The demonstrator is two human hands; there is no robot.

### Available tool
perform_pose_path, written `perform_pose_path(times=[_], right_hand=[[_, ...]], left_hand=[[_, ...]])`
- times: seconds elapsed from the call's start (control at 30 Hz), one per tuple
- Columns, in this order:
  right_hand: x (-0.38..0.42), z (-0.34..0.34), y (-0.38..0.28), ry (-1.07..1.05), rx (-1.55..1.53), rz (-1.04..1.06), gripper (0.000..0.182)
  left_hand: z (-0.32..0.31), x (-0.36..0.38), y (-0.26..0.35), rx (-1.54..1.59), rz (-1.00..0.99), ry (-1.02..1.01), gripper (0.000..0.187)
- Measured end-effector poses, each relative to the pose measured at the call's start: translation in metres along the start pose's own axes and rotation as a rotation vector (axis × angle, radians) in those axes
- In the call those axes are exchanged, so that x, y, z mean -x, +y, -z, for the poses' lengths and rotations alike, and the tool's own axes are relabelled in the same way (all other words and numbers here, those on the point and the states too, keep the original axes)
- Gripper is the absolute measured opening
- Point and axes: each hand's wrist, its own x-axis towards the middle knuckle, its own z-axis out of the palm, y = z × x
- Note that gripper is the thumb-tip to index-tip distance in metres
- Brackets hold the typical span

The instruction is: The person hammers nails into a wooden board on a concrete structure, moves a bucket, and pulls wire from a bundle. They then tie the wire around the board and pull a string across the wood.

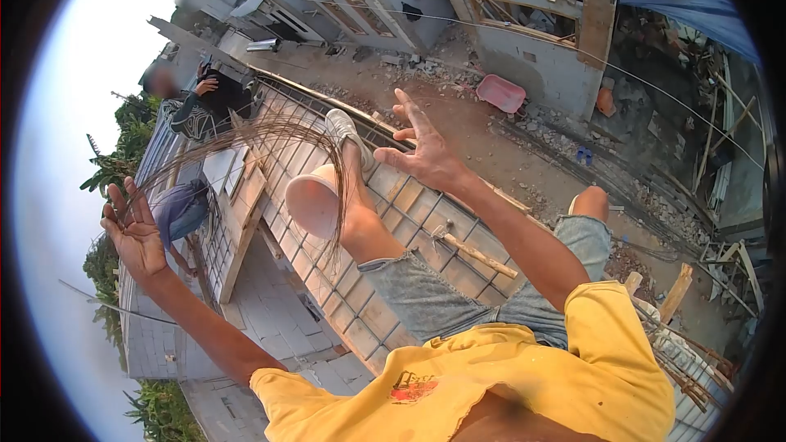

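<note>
My left hand (135, 229) is raised at the far left, its fingers partly stretched around one end of a bundle of thin tie wire (246, 133). The wire arcs to the right and its loose end droops past my shin. My right hand (422, 147) is in the air right of my shoe, fingers apart, with nothing in it. A pale bucket (311, 203) stands against my lower leg. Below my right hand, a hammer with a wooden handle (479, 252) lies across the rebar grid (344, 311).
Boards under the rebar form a raised deck, with a drop to rubble ground (458, 115) on its right. Two people work at the left, one in dark clothing (192, 110), one bent over (182, 213). A pink tub (501, 93) lies below. Another person stands at the top right.
</note>
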Motion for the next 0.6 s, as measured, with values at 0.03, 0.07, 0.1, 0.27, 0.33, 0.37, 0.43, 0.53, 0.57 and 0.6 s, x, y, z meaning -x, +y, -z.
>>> perform_pose_path(times=[0.03, 0.07, 0.1, 0.27, 0.33, 0.37, 0.43, 0.53, 0.57, 0.6], right_hand=[[-0.002, -0.006, 0.003, -0.017, -0.042, 0.007, 0.108], [-0.002, -0.012, 0.006, -0.036, -0.084, 0.011, 0.109], [-0.002, -0.018, 0.008, -0.056, -0.126, 0.013, 0.111], [0.004, -0.053, 0.007, -0.274, -0.320, -0.059, 0.105], [0.008, -0.063, 0.000, -0.338, -0.254, -0.045, 0.103], [0.010, -0.070, 0.010, -0.284, -0.053, 0.109, 0.101], [0.014, -0.071, 0.011, -0.240, 0.021, 0.163, 0.087], [0.008, -0.068, 0.002, -0.268, -0.061, 0.091, 0.061], [0.006, -0.067, -0.003, -0.293, -0.118, 0.042, 0.055], [0.008, -0.068, -0.009, -0.249, -0.172, 0.038, 0.050]], left_hand=[[-0.005, 0.001, -0.001, -0.051, -0.021, 0.062, 0.040], [-0.008, 0.001, -0.003, -0.102, -0.042, 0.127, 0.039], [-0.010, 0.000, -0.005, -0.152, -0.061, 0.194, 0.038], [-0.013, -0.023, -0.014, -0.204, 0.015, 0.238, 0.037], [-0.033, -0.042, -0.021, -0.256, -0.008, 0.274, 0.037], [-0.083, -0.053, -0.047, -0.472, -0.139, 0.526, 0.035], [-0.136, -0.070, -0.070, -0.559, -0.154, 0.541, 0.036], [-0.153, -0.096, -0.079, -0.706, -0.104, 0.350, 0.041], [-0.153, -0.111, -0.078, -0.671, -0.035, 0.235, 0.048], [-0.150, -0.125, -0.077, -0.634, 0.031, 0.123, 0.056]])
